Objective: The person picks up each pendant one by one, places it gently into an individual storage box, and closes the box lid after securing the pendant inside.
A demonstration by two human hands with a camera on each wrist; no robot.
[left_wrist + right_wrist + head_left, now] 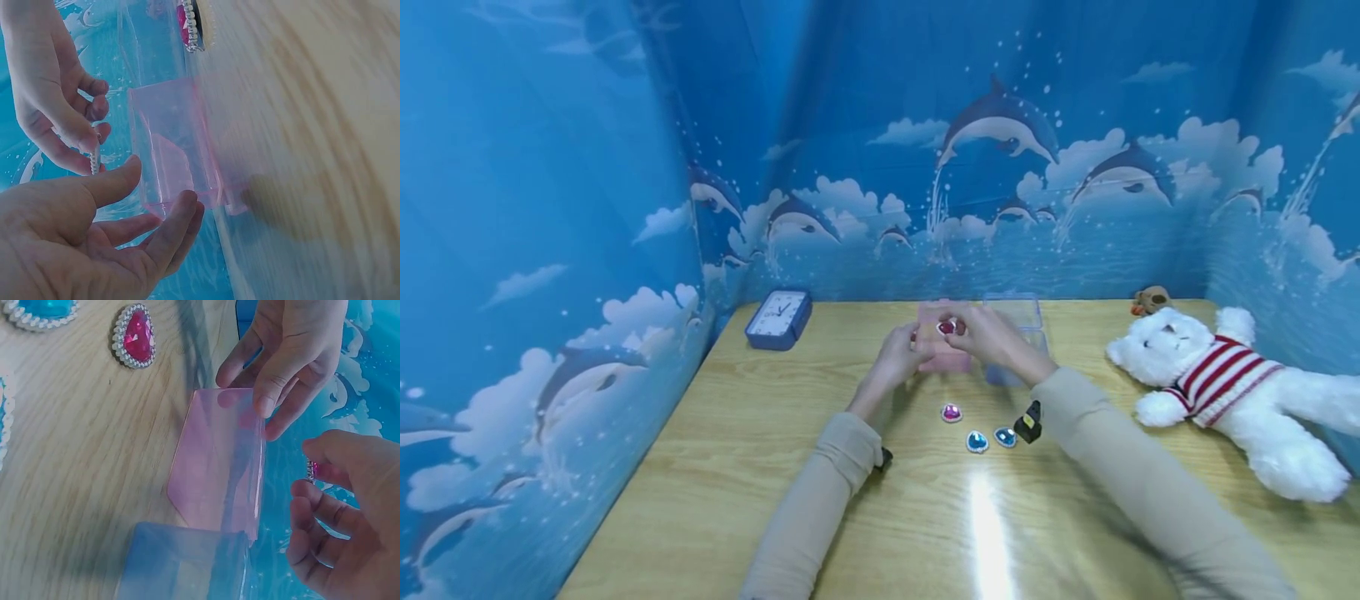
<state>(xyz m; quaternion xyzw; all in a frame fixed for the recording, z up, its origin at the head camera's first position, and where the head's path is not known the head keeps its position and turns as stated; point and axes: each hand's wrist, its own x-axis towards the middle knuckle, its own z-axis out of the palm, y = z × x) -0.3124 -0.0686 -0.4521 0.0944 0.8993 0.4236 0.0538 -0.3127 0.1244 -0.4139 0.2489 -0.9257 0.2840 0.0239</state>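
far left on the table point(700, 467), pale grained wood, a clock point(778, 315) of blue plastic showed its square white dial. your left hand point(897, 354) held the left end of the pink box point(946, 360), thumb and fingers about its thin, see-through wall. above that smooth, straight-sided box, apart from its rim, you pinched a red gem point(947, 327) edged in silvery beads between the thumb and fingertip of your right hand point(988, 333). nearer you lay a faceted pink gem point(951, 412), then two blue gems point(977, 442), all bead-trimmed. the blue box point(1018, 362), clear plastic too, stood just right of the pink one, its lid point(1015, 310) open on the far side. farther right came a small brown toy point(1152, 300) and a fluffy white bear point(1232, 392) in striped knit.

the table's far edge ran close behind both boxes, by the dolphin curtain point(850, 125). wood stretched wide between clock and left hand; a narrower strip separated your right sleeve point(1135, 467) from the bear.
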